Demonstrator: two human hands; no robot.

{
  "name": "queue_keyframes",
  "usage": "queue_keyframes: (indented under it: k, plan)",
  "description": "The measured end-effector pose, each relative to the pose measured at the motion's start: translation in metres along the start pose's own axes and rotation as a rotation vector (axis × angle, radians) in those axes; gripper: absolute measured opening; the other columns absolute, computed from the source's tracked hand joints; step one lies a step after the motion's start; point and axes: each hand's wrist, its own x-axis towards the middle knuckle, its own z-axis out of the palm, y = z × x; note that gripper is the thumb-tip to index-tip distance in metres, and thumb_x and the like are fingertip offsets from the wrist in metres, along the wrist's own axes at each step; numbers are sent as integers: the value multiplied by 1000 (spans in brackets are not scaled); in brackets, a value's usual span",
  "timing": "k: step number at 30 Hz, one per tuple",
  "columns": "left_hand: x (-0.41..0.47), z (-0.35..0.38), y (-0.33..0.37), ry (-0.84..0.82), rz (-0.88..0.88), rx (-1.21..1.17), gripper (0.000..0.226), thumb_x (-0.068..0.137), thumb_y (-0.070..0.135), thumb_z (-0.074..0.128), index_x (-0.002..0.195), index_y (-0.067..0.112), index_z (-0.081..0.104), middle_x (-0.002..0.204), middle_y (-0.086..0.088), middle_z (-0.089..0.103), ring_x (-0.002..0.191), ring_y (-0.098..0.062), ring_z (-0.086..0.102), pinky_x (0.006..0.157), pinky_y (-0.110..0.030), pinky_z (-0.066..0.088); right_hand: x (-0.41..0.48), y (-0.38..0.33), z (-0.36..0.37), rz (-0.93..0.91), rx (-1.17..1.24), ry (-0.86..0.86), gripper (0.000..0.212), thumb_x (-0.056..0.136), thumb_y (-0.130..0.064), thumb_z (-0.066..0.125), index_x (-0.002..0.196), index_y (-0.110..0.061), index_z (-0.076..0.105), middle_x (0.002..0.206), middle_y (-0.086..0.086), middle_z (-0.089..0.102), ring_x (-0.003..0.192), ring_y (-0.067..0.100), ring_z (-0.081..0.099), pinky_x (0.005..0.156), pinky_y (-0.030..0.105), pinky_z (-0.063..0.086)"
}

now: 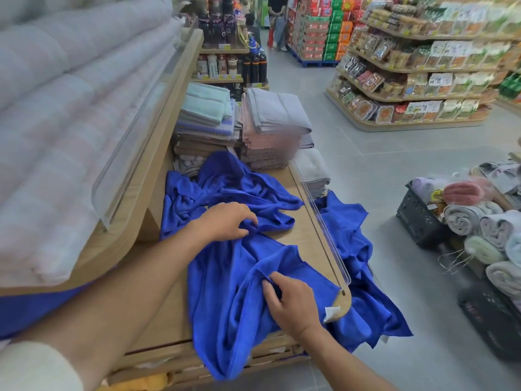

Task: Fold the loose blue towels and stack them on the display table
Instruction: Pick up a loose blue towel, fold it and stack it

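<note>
Loose blue towels (225,292) lie crumpled across the wooden display table (298,238), and part of the cloth hangs over the table's clear plastic rail (318,218) and front edge. My left hand (225,221) grips a bunched fold of blue towel near the middle of the table. Nearer to me, my right hand (290,303) pinches an edge of the same blue cloth beside the rounded table corner. More crumpled blue towel (234,179) lies behind, up against the folded stacks.
Stacks of folded grey, pink and pale green towels (267,128) stand at the table's far end. A shelf with bedding (56,122) overhangs on the left. Black baskets of rolled towels (479,221) sit on the floor at right, with grocery shelves (423,66) beyond.
</note>
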Motion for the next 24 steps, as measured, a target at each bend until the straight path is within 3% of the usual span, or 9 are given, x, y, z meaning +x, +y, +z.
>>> queue_keyframes:
  k: [3,5,7,10,12,14,17,20,24]
  plan:
    - [2,4,7,221,-29,-184,13,96,33,62,103,26,71,100,9,69,97,-14,62,84,-38,48,0,2,1,23,47,12,34,98,-45,46,71,-25,41,55,-6,47,55,16,47,51,33,38]
    - [3,-6,14,368,-107,-440,17,99,30,60,87,19,64,75,7,61,70,-7,55,68,-32,42,0,3,-1,51,96,-10,25,98,-47,46,82,-29,53,61,-8,57,59,13,54,55,28,41]
    - [2,-23,21,493,-191,-668,19,99,23,62,81,17,60,65,9,53,58,-1,48,60,-20,36,1,2,-4,92,194,-54,19,98,-48,49,91,-34,59,67,-10,63,63,11,59,58,26,45]
    - [-6,-52,36,551,-247,-851,13,96,16,67,87,8,64,71,6,56,65,-2,48,63,-15,38,10,-2,-23,151,564,-188,14,100,-33,58,92,-32,69,79,-8,70,74,4,62,69,28,50]
    - [-18,-66,46,559,-276,-969,16,98,18,66,92,3,66,78,-4,61,74,-10,53,71,-25,44,20,-10,-45,71,681,-271,17,100,-32,60,92,-25,72,85,2,70,81,9,61,75,31,49]
    - [-32,-76,59,571,-286,-1066,30,103,20,59,91,-7,61,77,-15,51,73,-21,46,67,-36,39,34,-23,-71,-58,695,-294,23,98,-40,60,92,-23,74,87,10,68,83,15,62,78,33,48]
    - [-59,-84,82,554,-314,-1165,34,106,28,53,90,-1,62,72,-9,46,62,-16,44,52,-28,36,57,-49,-111,-202,707,-262,18,97,-40,63,99,-32,79,88,0,71,88,17,65,80,27,51]
    - [-83,-87,107,566,-331,-1249,31,106,29,53,98,4,70,75,-7,56,70,-22,53,55,-29,41,80,-69,-136,-221,721,-189,11,96,-23,69,96,-30,78,89,-15,75,83,2,67,74,14,48]
    - [-109,-88,126,605,-359,-1342,31,106,29,51,110,5,71,92,-31,60,83,-33,58,67,-40,45,96,-84,-147,-209,695,-62,8,93,-18,75,86,-22,73,78,-12,71,72,1,62,68,15,47]
